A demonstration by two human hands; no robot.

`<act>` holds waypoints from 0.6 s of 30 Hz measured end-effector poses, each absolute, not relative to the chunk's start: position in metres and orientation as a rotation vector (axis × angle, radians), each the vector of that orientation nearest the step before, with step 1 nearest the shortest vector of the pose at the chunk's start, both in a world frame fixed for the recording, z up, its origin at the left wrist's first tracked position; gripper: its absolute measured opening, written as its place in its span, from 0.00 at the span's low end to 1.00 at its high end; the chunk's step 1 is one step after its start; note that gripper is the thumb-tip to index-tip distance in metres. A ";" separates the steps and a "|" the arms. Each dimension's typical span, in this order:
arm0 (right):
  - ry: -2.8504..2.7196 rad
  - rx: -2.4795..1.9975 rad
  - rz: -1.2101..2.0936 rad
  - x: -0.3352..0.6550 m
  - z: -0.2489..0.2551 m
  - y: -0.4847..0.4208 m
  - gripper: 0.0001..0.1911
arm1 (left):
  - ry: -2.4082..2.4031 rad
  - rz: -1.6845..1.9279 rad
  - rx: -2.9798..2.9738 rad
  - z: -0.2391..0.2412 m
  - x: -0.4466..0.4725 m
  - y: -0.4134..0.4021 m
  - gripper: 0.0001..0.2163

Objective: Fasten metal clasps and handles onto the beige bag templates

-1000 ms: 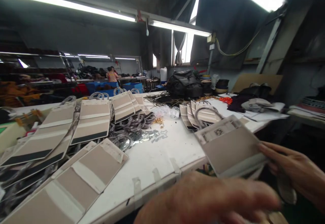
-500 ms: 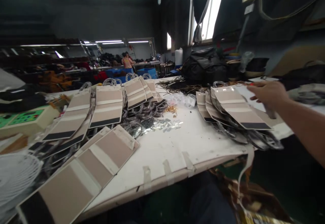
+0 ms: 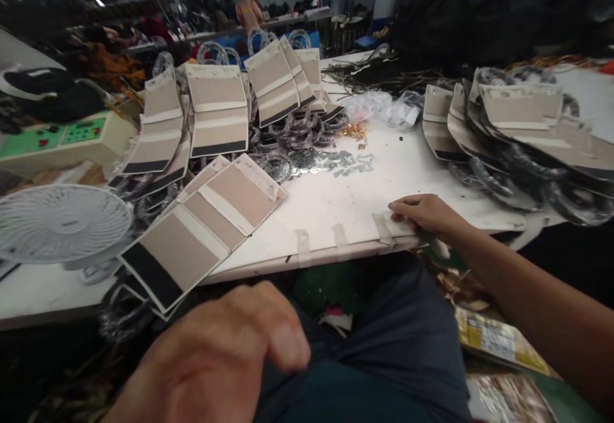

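Observation:
My right hand (image 3: pixel 425 215) is at the front edge of the white table (image 3: pixel 336 212), fingers pressed together next to a strip of tape (image 3: pixel 382 228). A pale piece shows under its palm, but what the fingers hold is hidden. Large and blurred, my left hand (image 3: pixel 225 352) hovers above my lap with its fingers curled; whether it holds anything does not show. Beyond it lies a beige panel (image 3: pixel 199 218) with white bands and a black end strip. More such panels, with plastic-wrapped handles, are piled at the left (image 3: pixel 218 109) and at the right (image 3: pixel 520 106).
A white fan (image 3: pixel 64 221) and a machine with a green panel (image 3: pixel 60 135) stand at the left. Flat metal pieces (image 3: pixel 352 162), small gold parts (image 3: pixel 354 132) and clear plastic bags (image 3: pixel 381 108) lie mid-table. A co-worker (image 3: pixel 248 10) is far behind.
My right hand has come from the right-hand pile to the table's front edge. My left hand has entered at the bottom. The view has tilted down.

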State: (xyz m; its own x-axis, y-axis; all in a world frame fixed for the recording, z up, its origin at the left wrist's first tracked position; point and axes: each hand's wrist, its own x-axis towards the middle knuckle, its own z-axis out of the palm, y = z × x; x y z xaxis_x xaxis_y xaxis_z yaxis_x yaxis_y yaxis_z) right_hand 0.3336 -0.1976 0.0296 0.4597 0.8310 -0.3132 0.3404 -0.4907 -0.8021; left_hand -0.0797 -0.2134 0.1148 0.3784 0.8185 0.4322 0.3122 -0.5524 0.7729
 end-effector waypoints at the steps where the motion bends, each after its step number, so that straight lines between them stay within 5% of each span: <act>1: -0.943 -2.025 0.964 0.336 0.027 -0.198 0.23 | 0.940 1.106 1.887 0.111 -0.070 -0.202 0.18; 4: -0.893 -2.007 1.061 0.343 0.021 -0.195 0.25 | 0.859 0.997 1.466 0.091 -0.048 -0.177 0.17; 9: -0.904 -2.035 1.099 0.352 0.012 -0.188 0.26 | 0.760 0.647 1.794 0.046 -0.038 -0.170 0.07; 18: -0.788 -1.914 1.193 0.365 0.005 -0.179 0.23 | 0.861 1.047 2.503 0.021 -0.046 -0.099 0.10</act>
State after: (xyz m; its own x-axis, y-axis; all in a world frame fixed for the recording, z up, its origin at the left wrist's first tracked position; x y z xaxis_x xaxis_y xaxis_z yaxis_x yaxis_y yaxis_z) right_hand 0.3647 -0.1788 0.0046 0.3800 0.7986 -0.4667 0.1156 -0.5416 -0.8326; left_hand -0.0459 -0.0994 0.0205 0.5564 0.6272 0.5450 0.4133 -0.7779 0.4733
